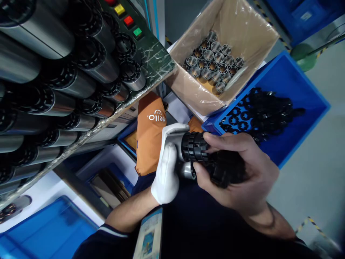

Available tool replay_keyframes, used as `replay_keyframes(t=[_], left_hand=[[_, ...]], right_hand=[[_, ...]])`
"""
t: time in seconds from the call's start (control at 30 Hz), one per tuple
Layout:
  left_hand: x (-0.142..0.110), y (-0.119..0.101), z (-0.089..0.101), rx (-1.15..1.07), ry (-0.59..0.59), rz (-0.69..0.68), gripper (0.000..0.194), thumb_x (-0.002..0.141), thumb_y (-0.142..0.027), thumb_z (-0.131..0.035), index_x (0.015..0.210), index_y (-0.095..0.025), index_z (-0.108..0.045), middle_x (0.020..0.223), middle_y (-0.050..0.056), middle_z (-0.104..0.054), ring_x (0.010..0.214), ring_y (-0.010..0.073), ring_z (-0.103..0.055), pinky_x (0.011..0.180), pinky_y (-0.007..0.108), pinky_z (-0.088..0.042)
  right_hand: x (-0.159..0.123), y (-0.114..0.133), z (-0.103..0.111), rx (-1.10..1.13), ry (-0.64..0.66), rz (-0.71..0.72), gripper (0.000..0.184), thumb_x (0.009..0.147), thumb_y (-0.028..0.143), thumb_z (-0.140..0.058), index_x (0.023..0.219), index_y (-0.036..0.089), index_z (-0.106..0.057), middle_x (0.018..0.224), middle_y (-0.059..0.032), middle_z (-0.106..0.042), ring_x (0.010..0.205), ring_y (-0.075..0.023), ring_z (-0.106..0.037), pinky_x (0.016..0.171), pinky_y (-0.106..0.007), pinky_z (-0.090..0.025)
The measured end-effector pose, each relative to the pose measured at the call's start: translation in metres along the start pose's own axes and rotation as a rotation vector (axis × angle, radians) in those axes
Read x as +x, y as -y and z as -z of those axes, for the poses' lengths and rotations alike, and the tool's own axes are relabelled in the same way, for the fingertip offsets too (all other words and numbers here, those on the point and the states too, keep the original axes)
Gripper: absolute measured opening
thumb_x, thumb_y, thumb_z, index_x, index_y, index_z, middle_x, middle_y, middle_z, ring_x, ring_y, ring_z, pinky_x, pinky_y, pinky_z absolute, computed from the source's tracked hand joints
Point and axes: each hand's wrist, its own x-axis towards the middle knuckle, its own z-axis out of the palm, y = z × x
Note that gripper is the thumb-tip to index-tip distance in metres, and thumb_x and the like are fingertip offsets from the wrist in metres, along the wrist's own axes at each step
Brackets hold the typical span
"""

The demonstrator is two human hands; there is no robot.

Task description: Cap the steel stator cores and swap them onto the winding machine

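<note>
My left hand (168, 167), in a white glove, is closed around a metal cylinder (176, 139). A second shiny metal cylinder (188, 170) shows just below it, partly hidden by my hands. My bare right hand (242, 169) grips a clump of black slotted plastic rings (228, 167), bunched in the palm and fingers. Between the hands, a black slotted ring piece (194, 146) sits at the end of the upper cylinder. My right thumb touches its edge; whether it is fully seated I cannot tell.
Many metal cylinders with black ends (133, 73) crowd the bench (159, 59) at left, near coloured buttons (128, 21). A cardboard box (188, 90) holds metal cores. A blue bin (304, 86) contains loose black rings (269, 111). An orange cloth sleeve (149, 144) lies below the bench edge.
</note>
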Motion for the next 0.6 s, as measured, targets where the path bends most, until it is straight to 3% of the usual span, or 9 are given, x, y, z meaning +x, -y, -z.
replay_keyframes(t=[0.13, 0.3, 0.4, 0.5, 0.6], left_hand=[[0.001, 0.002, 0.002, 0.104, -0.011, -0.129, 0.049, 0.123, -0.061, -0.043, 0.143, -0.028, -0.072, 0.137, 0.009, -0.068, 0.140, 0.0295, -0.064, 0.115, 0.041, -0.060], [0.002, 0.008, 0.008, 0.146, 0.083, -0.135, 0.048, 0.123, -0.059, -0.040, 0.148, -0.028, -0.067, 0.137, 0.010, -0.068, 0.130, 0.0282, -0.070, 0.105, 0.041, -0.064], [0.004, 0.012, 0.011, 0.085, 0.126, -0.123, 0.051, 0.114, -0.066, -0.062, 0.149, -0.029, -0.063, 0.139, 0.010, -0.069, 0.122, 0.0295, -0.074, 0.105, 0.046, -0.067], [0.009, 0.011, 0.009, -0.062, 0.146, -0.063, 0.055, 0.104, -0.058, -0.082, 0.144, -0.032, -0.055, 0.146, 0.011, -0.074, 0.132, 0.0345, -0.077, 0.115, 0.055, -0.065], [0.016, 0.007, 0.007, -0.067, 0.082, 0.027, 0.058, 0.096, -0.050, -0.093, 0.135, -0.031, -0.055, 0.131, 0.009, -0.081, 0.119, 0.0343, -0.083, 0.113, 0.057, -0.065]], right_hand=[[-0.005, -0.001, -0.003, -0.028, -0.012, -0.024, 0.064, 0.086, 0.015, -0.094, 0.145, 0.036, -0.080, 0.110, -0.0007, -0.087, 0.086, -0.0278, -0.082, 0.083, -0.047, -0.075], [-0.008, -0.005, -0.007, -0.033, -0.014, 0.006, 0.061, 0.087, 0.012, -0.093, 0.142, 0.037, -0.080, 0.111, 0.0005, -0.087, 0.088, -0.0265, -0.084, 0.083, -0.043, -0.077], [-0.007, -0.010, -0.008, 0.066, 0.009, -0.012, 0.063, 0.083, 0.009, -0.092, 0.139, 0.034, -0.081, 0.109, -0.0013, -0.086, 0.086, -0.0269, -0.084, 0.078, -0.042, -0.077], [-0.006, -0.013, -0.004, 0.261, 0.073, -0.139, 0.065, 0.082, 0.008, -0.091, 0.140, 0.035, -0.081, 0.108, -0.0021, -0.082, 0.081, -0.0241, -0.082, 0.067, -0.036, -0.075], [-0.006, -0.015, -0.001, 0.485, 0.115, -0.238, 0.066, 0.082, 0.003, -0.089, 0.139, 0.035, -0.082, 0.109, -0.0027, -0.079, 0.072, -0.0199, -0.078, 0.061, -0.033, -0.070]])
